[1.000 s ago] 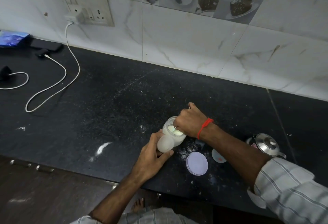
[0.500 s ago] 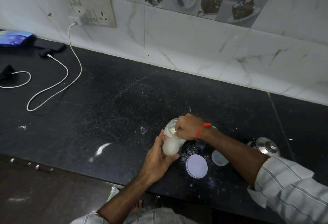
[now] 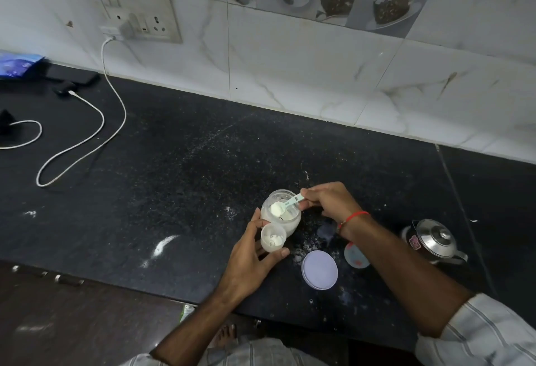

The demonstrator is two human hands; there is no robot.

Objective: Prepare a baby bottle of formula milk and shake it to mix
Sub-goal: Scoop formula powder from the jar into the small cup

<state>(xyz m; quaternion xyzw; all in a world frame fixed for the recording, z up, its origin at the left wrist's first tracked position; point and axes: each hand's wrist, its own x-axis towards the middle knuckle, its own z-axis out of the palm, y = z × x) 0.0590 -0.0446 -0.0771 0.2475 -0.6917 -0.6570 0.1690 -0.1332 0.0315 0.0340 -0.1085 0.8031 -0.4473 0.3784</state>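
Note:
A small translucent baby bottle (image 3: 272, 240), mouth open and some white powder inside, stands on the black counter with my left hand (image 3: 249, 261) wrapped around it. Touching it behind is a round open jar of formula powder (image 3: 285, 222). My right hand (image 3: 327, 200) pinches the handle of a pale measuring scoop (image 3: 285, 204). The scoop's bowl is heaped with white powder and hovers over the jar's mouth.
A lavender jar lid (image 3: 320, 270) and a small bluish cap (image 3: 356, 255) lie to the right, with a steel kettle (image 3: 435, 241) beyond. Powder is spilled on the counter (image 3: 188, 191). A white charger cable (image 3: 87, 139) and a phone (image 3: 75, 76) lie far left.
My right hand was sunk in the jar's mouth; it has now drawn back to the right, and the scoop shows with a heap of powder. My left hand keeps its hold.

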